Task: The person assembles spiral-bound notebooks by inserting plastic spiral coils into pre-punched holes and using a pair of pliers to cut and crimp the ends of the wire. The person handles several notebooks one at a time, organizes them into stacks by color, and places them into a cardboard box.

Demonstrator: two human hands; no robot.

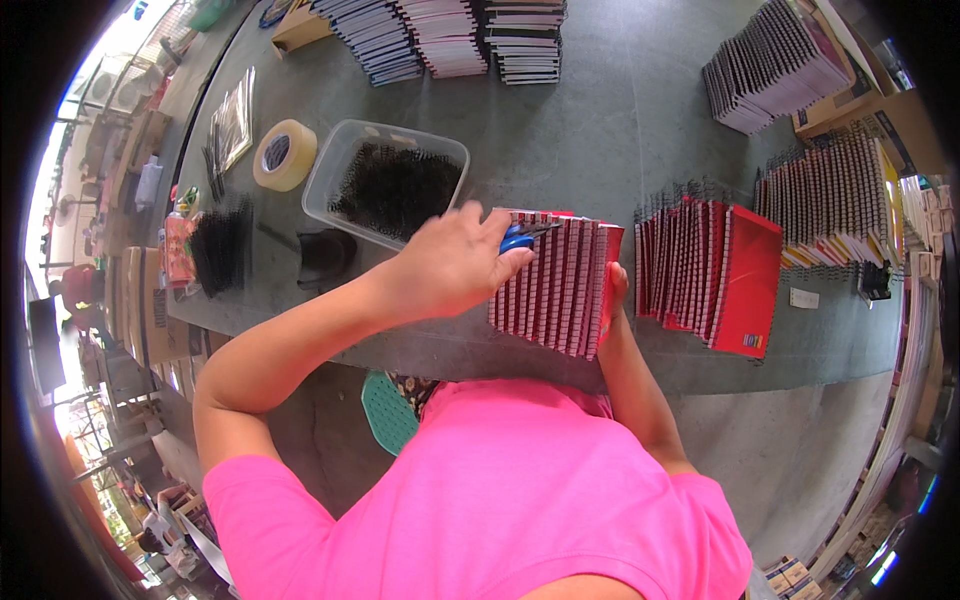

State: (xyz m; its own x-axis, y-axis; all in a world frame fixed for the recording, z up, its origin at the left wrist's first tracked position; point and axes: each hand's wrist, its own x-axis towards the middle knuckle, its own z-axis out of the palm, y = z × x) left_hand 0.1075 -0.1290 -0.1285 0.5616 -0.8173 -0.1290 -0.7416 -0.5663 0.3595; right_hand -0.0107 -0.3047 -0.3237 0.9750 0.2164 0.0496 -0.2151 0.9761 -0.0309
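- In the head view, the left hand (450,265) is pinching a blue tool (514,241) over the near red pile (555,285).
- The right hand (617,292) is pressing on the right side of that pile. Some fingers are hiding, so I can't tell how tightly it is gripping.
- The near red pile is standing on the bench (600,110), right in front of the person's tummy.
- The work is looking partway along. Coils are running down the red books, so that bit seems done. Wire ends are poking out above the other red pile (690,265), so maybe some work is waiting there.
- Now counting: two red piles are sitting here, with books packing too closely to count.
- Three piles (440,40) are standing at the back, and two coil book piles (830,200) are standing far right.
- One tub (330,168) is holding too many loose coils (390,190) to count.
- One tape roll (299,160) is lying beside the tub.
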